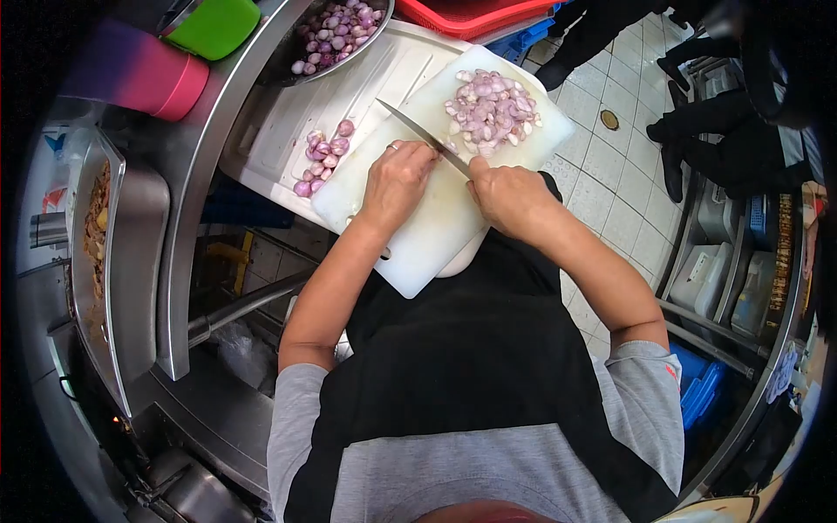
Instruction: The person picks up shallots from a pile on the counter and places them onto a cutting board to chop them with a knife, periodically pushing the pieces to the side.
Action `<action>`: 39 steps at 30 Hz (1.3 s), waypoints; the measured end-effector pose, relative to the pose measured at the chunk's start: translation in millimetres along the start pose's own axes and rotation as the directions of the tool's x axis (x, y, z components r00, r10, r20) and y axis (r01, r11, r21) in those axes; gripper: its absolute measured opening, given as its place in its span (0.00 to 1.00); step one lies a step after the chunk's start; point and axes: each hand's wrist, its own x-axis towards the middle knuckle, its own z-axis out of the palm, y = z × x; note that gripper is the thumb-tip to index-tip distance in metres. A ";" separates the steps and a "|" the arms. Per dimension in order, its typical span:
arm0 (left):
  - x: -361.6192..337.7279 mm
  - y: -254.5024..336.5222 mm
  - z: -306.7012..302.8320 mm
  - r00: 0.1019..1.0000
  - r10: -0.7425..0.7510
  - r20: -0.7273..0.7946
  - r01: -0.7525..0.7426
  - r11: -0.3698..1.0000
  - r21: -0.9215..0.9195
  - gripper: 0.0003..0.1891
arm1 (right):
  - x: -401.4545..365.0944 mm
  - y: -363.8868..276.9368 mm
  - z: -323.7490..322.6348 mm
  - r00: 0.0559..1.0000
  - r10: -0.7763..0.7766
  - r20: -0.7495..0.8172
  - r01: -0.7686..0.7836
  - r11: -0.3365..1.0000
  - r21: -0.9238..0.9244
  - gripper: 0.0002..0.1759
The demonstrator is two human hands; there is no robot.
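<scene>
Cut shallots (493,112) heaped toward the far right end of the cutting board (418,257) — likely to keep them off the working patch. Whole shallots (329,155) on the white tray (270,131), just beside the board, perhaps for easy reach. Right hand (514,200) closed round the handle of the knife (418,130), tip past the board's edge. Left hand (399,180) bent-fingered beside the blade, seemingly shielding fingertips — any hold beneath hidden, cannot tell.

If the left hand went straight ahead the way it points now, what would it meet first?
Probably the knife, slanting just ahead of the left hand; whether they already touch is unclear.
</scene>
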 end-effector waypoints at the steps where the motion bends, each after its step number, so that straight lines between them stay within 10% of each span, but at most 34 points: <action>1: -0.1 -0.2 -0.2 1.000 0.007 -0.002 -0.007 1.000 -0.003 0.07 | 3.2 1.8 10.1 0.999 -0.003 -0.035 0.004 1.000 0.016 0.14; 39: -1.7 -2.4 6.7 0.997 0.022 -0.069 -0.024 0.999 -0.028 0.05 | 2.1 1.1 17.8 0.998 0.041 -0.041 -0.035 0.991 0.129 0.16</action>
